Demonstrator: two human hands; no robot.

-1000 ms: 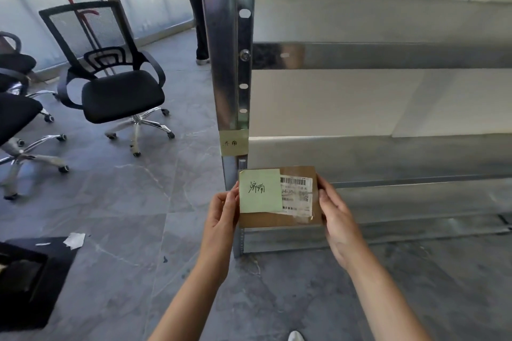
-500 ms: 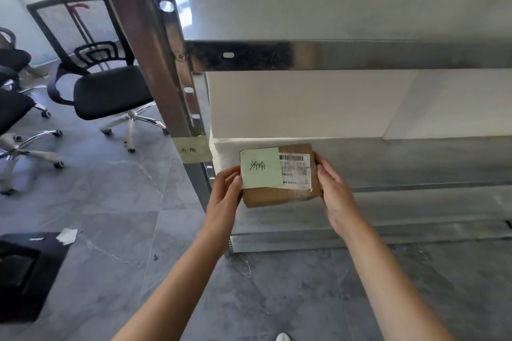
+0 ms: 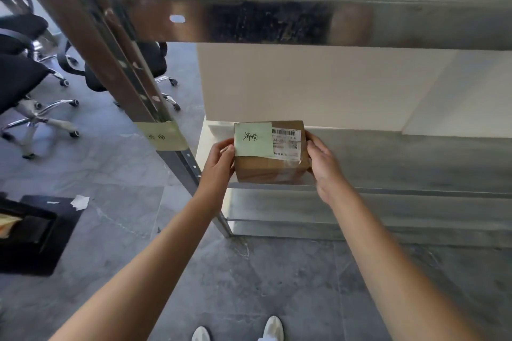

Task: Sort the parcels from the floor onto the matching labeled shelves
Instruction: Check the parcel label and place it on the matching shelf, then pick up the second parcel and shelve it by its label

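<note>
Grey metal shelving rack [image 3: 388, 163], lower shelf level: small brown cardboard parcel [image 3: 270, 167] sits at the front left corner, long axis running left–right along the shelf edge, labelled top facing up. Left hand [image 3: 220, 163] and right hand [image 3: 322, 165] press its two short ends, grip clamped on the box from both sides. Pale green handwritten sticky note [image 3: 253, 139] covers the top's left half, beside a white barcode label [image 3: 286, 144]; a yellowish paper tag [image 3: 163, 135] wraps the rack's upright post just left.

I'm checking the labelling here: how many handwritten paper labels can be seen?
2. A pale green handwritten sticky note is on top of the brown cardboard parcel held between both hands; a yellowish handwritten paper tag is on the metal shelf upright. Others may be out of view.
</note>
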